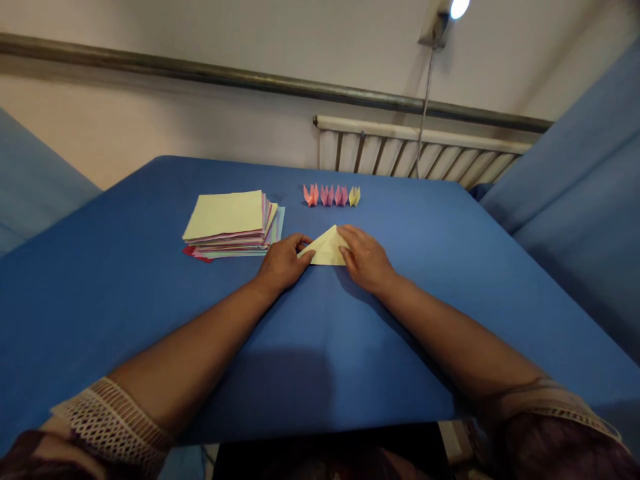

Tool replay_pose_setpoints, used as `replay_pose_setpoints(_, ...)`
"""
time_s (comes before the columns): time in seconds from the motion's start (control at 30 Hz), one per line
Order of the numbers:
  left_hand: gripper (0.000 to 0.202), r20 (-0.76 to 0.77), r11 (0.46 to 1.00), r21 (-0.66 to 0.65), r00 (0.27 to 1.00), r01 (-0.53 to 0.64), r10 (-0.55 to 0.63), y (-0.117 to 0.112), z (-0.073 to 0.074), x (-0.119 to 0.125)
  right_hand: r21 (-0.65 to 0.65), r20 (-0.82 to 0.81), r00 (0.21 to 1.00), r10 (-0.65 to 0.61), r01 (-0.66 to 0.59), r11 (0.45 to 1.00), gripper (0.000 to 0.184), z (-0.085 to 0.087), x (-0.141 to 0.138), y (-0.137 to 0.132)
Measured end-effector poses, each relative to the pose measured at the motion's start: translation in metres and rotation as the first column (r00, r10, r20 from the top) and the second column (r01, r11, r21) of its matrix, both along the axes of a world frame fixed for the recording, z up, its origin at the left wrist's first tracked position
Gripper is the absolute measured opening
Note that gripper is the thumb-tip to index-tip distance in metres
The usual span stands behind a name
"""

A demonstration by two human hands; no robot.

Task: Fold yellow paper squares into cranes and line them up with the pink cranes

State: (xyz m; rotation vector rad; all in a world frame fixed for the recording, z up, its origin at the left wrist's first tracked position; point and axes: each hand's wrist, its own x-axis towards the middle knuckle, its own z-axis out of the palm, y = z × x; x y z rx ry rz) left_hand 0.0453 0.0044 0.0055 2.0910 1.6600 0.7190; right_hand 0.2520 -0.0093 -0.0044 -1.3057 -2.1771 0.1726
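A pale yellow sheet of paper (327, 251), folded into a triangular shape, is held just above or on the blue table in front of me. My left hand (286, 261) pinches its left corner, thumb on the near face and fingers behind. At the right side my right hand (367, 257) grips the paper, its thumb on the face and its fingers along the slanted edge near the peak. Both hands are closed on it. The parts of the paper under the right fingers are hidden.
Left of my hands lies a thick stack of coloured paper (225, 217) with a yellow sheet on top. Several small folded paper figures (327, 195) stand in a row at the back of the blue-covered table (125, 280). Behind are a radiator (380, 152) and a wall pipe (250, 80).
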Motion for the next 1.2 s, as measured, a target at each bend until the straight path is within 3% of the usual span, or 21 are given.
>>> replay_pose_setpoints(0.1,0.032,-0.079,1.0,-0.014,0.997,-0.001,0.0,0.002,0.0,-0.006,-0.208,0.215,0.967,0.134,-0.089,0.974,0.059,-0.003,-0.014,-0.019)
replay_pose_setpoints(0.17,0.034,-0.139,1.0,0.0,0.99,0.002,-0.002,0.001,0.0,-0.008,-0.27,0.293,0.944,0.151,-0.07,0.96,0.069,-0.007,-0.021,-0.028)
replay_pose_setpoints(0.3,0.049,-0.226,0.969,0.234,0.974,0.084,-0.03,-0.008,0.0,0.005,-0.315,0.343,0.927,0.149,-0.036,0.949,0.077,-0.009,-0.023,-0.031)
replay_pose_setpoints(0.37,0.058,-0.218,0.946,0.211,0.955,0.246,-0.199,-0.017,-0.002,0.02,-0.337,0.342,0.923,0.175,-0.054,0.94,0.072,-0.007,-0.023,-0.03)
replay_pose_setpoints(0.43,0.067,-0.213,0.914,0.064,0.9,0.402,-0.381,-0.026,-0.005,0.033,-0.368,0.339,0.919,0.202,-0.069,0.927,0.068,-0.006,-0.022,-0.03)
replay_pose_setpoints(0.47,0.07,-0.223,0.906,0.004,0.883,0.424,-0.413,-0.029,-0.007,0.037,-0.379,0.34,0.917,0.208,-0.068,0.923,0.068,-0.005,-0.022,-0.03)
replay_pose_setpoints(0.57,0.081,-0.273,0.92,-0.094,0.878,0.381,-0.392,-0.036,-0.008,0.036,-0.384,0.345,0.916,0.202,-0.059,0.922,0.072,-0.005,-0.021,-0.03)
replay_pose_setpoints(0.77,0.094,-0.419,0.952,-0.165,0.856,0.257,-0.304,-0.051,-0.003,0.011,-0.365,0.331,0.927,0.178,-0.048,0.93,0.07,-0.004,-0.022,-0.032)
replay_pose_setpoints(0.87,0.099,-0.485,0.967,-0.173,0.838,0.188,-0.249,-0.057,-0.001,0.006,-0.366,0.331,0.93,0.161,-0.03,0.93,0.073,-0.003,-0.024,-0.031)
replay_pose_setpoints(0.93,0.099,-0.513,0.982,-0.11,0.837,0.153,-0.188,-0.056,0.001,0.008,-0.362,0.326,0.932,0.161,-0.034,0.931,0.076,-0.003,-0.025,-0.031)
replay_pose_setpoints(1.0,0.094,-0.506,0.983,0.008,0.848,0.185,-0.156,-0.049,0.003,0.014,-0.365,0.319,0.933,0.166,-0.041,0.93,0.076,-0.002,-0.026,-0.031)
replay_pose_setpoints(1.07,0.088,-0.461,0.953,0.086,0.859,0.291,-0.22,-0.04,0.003,0.022,-0.378,0.309,0.934,0.177,-0.05,0.924,0.077,-0.001,-0.026,-0.031)
replay_pose_setpoints(1.13,0.085,-0.393,0.913,0.017,0.843,0.407,-0.368,-0.031,0.001,0.029,-0.393,0.298,0.936,0.186,-0.057,0.918,0.078,0.0,-0.027,-0.032)
replay_pose_setpoints(1.2,0.083,-0.354,0.901,-0.051,0.836,0.431,-0.42,-0.025,-0.002,0.031,-0.399,0.287,0.94,0.185,-0.059,0.915,0.078,0.001,-0.029,-0.032)
